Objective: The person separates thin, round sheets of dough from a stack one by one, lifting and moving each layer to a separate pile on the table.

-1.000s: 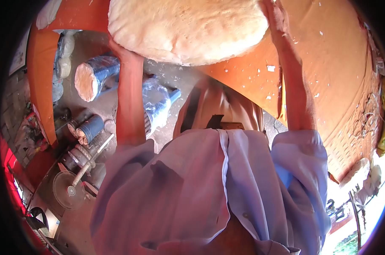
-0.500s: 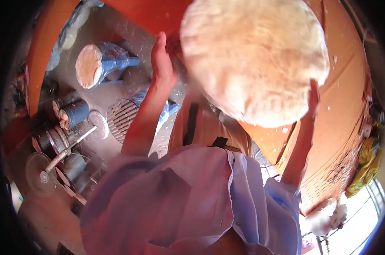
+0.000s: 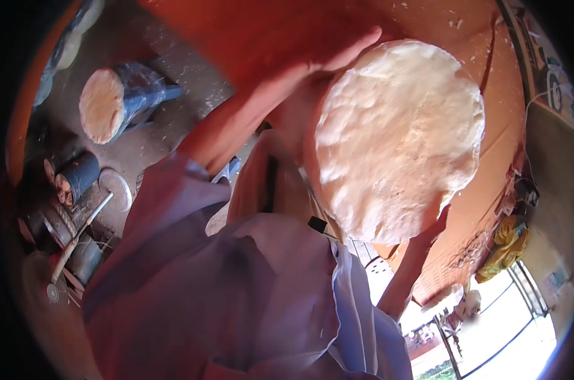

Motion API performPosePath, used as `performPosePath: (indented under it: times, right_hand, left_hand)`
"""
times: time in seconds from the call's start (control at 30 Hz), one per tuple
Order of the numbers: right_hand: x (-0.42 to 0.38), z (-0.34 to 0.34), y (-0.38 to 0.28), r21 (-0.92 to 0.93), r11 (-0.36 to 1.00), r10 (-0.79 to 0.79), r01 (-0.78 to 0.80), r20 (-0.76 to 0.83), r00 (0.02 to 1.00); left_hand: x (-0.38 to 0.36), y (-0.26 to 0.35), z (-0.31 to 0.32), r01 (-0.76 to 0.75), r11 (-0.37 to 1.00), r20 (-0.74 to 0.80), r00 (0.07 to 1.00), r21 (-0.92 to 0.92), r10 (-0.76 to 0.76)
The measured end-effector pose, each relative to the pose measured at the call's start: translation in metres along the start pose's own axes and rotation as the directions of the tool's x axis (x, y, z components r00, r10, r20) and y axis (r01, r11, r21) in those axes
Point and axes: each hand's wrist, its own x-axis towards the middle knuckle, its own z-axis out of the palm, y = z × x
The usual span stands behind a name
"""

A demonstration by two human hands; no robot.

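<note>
A large round cream disc (image 3: 398, 142) with a lumpy, puffed surface lies broad side towards me over the orange surface. My right hand (image 3: 436, 225) grips its lower right edge, with most of the fingers hidden. At the upper left rim is my left hand (image 3: 345, 56), its fingers stretched out along the edge and not wrapped round the disc. The left forearm reaches across from the left, over a red-orange area.
To the left stands a blue, plastic-covered piece with a round cream top (image 3: 101, 106). Dark blue cylinders (image 3: 78, 176) and a pale rod (image 3: 81, 237) lie lower left. A yellow cloth (image 3: 503, 250) hangs at the right edge of the orange surface (image 3: 496, 158).
The disc looks smaller and sits lower in view, and the right hand has come down with it. My left hand has swung right, from beside the disc to its upper left rim.
</note>
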Motion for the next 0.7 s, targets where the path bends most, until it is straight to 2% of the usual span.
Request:
performPosePath:
  times: [0.03, 0.07, 0.1, 0.13, 0.17, 0.2, 0.27, 0.3, 0.4, 0.43, 0.53, 0.57, 0.6, 0.67, 0.7]
  right_hand:
    - [-0.001, 0.005, 0.000, -0.186, 0.978, -0.111, 0.097, -0.066, 0.992]
    - [-0.004, 0.017, -0.002, -0.220, 0.972, -0.103, 0.083, -0.083, 0.991]
    - [-0.011, 0.028, -0.006, -0.252, 0.965, -0.095, 0.066, -0.105, 0.990]
    - [-0.015, 0.033, -0.010, -0.280, 0.959, -0.091, 0.052, -0.126, 0.988]
    - [-0.009, 0.024, -0.009, -0.168, 0.985, -0.046, 0.035, -0.061, 0.997]
    - [-0.004, 0.017, -0.005, -0.149, 0.988, -0.034, 0.031, -0.016, 0.999]
    - [-0.005, 0.023, -0.002, -0.102, 0.994, -0.021, 0.028, 0.061, 0.998]
    - [-0.009, 0.026, -0.004, -0.123, 0.992, 0.011, -0.011, -0.005, 1.000]
    - [0.017, -0.017, 0.011, -0.172, 0.980, -0.085, 0.096, 0.069, 0.994]
    - [-0.002, 0.008, -0.002, -0.153, 0.987, -0.056, 0.052, -0.020, 0.998]
    - [-0.001, -0.003, -0.021, -0.137, 0.990, -0.010, 0.022, 0.087, 0.996]
    - [-0.010, 0.029, -0.030, -0.364, 0.931, -0.044, 0.005, -0.100, 0.994]
    - [0.001, 0.015, -0.022, -0.419, 0.908, -0.049, 0.010, -0.081, 0.996]
    - [0.031, -0.029, -0.007, -0.526, 0.850, -0.048, 0.028, -0.024, 0.999]
    - [0.034, -0.041, -0.019, -0.492, 0.855, 0.160, -0.164, -0.052, 0.986]
  left_hand:
    - [0.000, 0.002, 0.001, -0.034, 0.992, 0.028, 0.999, 0.123, 0.031]
    - [0.000, 0.004, 0.003, -0.073, 0.967, 0.056, 0.997, 0.243, 0.061]
    - [-0.002, 0.006, 0.005, -0.075, 0.961, 0.059, 0.996, 0.267, 0.061]
    - [-0.006, 0.010, 0.007, -0.045, 0.978, 0.047, 0.998, 0.205, 0.037]
    - [-0.009, 0.014, 0.010, 0.010, 0.994, 0.026, 1.000, 0.108, -0.013]
    - [-0.013, 0.018, 0.012, 0.069, 0.997, 0.007, 0.998, -0.030, -0.069]
    - [-0.019, 0.029, 0.016, 0.186, 0.935, 0.008, 0.981, -0.302, -0.193]
    - [-0.022, 0.033, 0.020, 0.251, 0.880, 0.029, 0.965, -0.403, -0.261]
    - [-0.022, 0.033, 0.021, 0.313, 0.788, 0.068, 0.942, -0.531, -0.329]
    - [-0.023, 0.035, 0.021, 0.311, 0.791, 0.067, 0.943, -0.528, -0.326]
    - [-0.020, 0.024, 0.023, 0.203, 0.815, 0.029, 0.974, -0.542, -0.224]
    - [-0.024, 0.039, 0.020, 0.222, 0.878, -0.011, 0.968, -0.424, -0.250]
    - [-0.026, 0.051, 0.019, 0.242, 0.923, -0.056, 0.961, -0.299, -0.270]
    - [-0.023, 0.051, 0.019, 0.194, 0.962, -0.115, 0.969, -0.192, -0.218]
    - [-0.022, 0.039, 0.016, 0.200, 0.968, -0.147, 0.964, -0.154, -0.223]
